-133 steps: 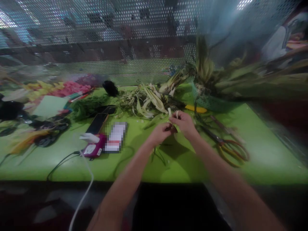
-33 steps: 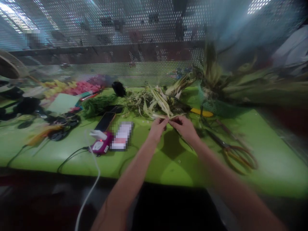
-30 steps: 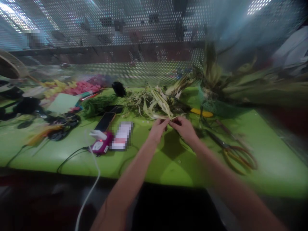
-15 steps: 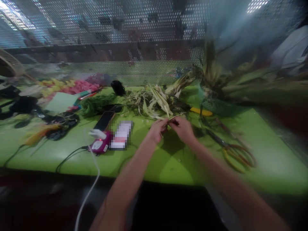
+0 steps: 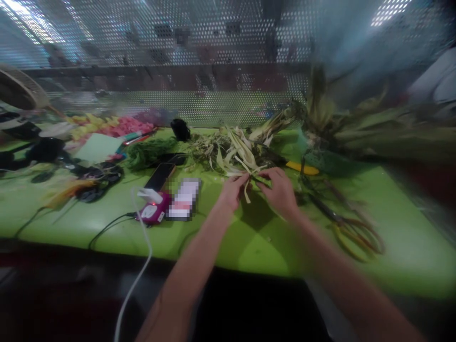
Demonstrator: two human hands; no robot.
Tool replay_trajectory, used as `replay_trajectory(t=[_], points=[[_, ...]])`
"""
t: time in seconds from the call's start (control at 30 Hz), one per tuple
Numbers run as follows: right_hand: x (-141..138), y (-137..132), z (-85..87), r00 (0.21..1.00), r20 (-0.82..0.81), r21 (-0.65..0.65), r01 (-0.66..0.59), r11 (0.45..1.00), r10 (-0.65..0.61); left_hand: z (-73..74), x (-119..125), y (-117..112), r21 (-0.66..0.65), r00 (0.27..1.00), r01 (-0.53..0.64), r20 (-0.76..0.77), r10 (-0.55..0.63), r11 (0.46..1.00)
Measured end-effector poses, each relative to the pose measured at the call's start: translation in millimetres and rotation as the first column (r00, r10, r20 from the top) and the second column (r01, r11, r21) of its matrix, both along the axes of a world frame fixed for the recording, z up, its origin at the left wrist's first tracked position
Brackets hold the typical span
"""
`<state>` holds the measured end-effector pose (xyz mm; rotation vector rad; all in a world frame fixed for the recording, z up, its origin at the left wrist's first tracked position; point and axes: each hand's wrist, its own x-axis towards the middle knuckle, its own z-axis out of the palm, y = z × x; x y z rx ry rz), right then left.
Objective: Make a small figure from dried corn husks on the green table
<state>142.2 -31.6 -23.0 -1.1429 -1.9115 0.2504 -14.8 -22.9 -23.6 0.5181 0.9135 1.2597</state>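
My left hand point(image 5: 233, 190) is closed, with its fingertips pinching pale dried leaf strips point(image 5: 246, 192). One narrow strip end hangs down between my two hands. Close beside it, my right hand point(image 5: 281, 190) bends its thumb and fingers around the same strips from the right, its fingertips partly hidden. Just behind both hands lies a loose heap of dried, husk-like leaves point(image 5: 245, 147), greenish and cream, on the green table point(image 5: 221, 247).
Scissors point(image 5: 352, 232) and a yellow-handled tool point(image 5: 302, 167) lie to the right. A leafy bundle point(image 5: 320, 118) stands behind them. Left are a purple power adapter point(image 5: 155, 211), two phones, a white cable point(image 5: 142, 270), green fibre point(image 5: 146, 153) and a glue gun point(image 5: 71, 190). Perforated mesh point(image 5: 199, 104) borders the back.
My right hand has drawn slightly away from the left, with its fingers less bunched. A pale strip end now hangs between the hands. The whole view has shifted a little.
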Motion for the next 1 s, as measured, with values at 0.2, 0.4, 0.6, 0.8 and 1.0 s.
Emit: replay_trajectory(t=[0.2, 0.4, 0.6, 0.8, 1.0], points=[[-10.0, -8.8, -0.1, 0.957, 0.268, 0.124, -0.148, 0.981, 0.11, -3.5, 0.5, 0.8, 0.036, 1.0, 0.007, 0.02, -0.008, 0.999], [-15.8, -18.0, -0.2, 0.94, 0.283, 0.129, -0.234, 0.964, 0.19, -7.7, -0.1, -1.3, 0.16, 0.998, 0.003, -0.064, 0.007, 0.987], [-3.5, -10.4, 11.2, 0.996, -0.056, 0.051, -0.065, 0.997, 0.068, -6.9, 0.4, 0.1, 0.277, 0.967, 0.156, -0.239, -0.089, 0.948], [4.0, 4.0, 10.5, 0.93, -0.358, -0.24, 0.001, 0.971, -0.089, -4.5, 0.8, -4.4, 0.243, 0.923, 0.271, -0.34, -0.18, 0.931], [-2.3, 6.1, 4.3, 0.82, -0.556, -0.397, -0.116, 0.911, -0.137, -5.7, 5.3, -6.2, 0.285, 0.92, 0.243, -0.371, -0.127, 0.927]])
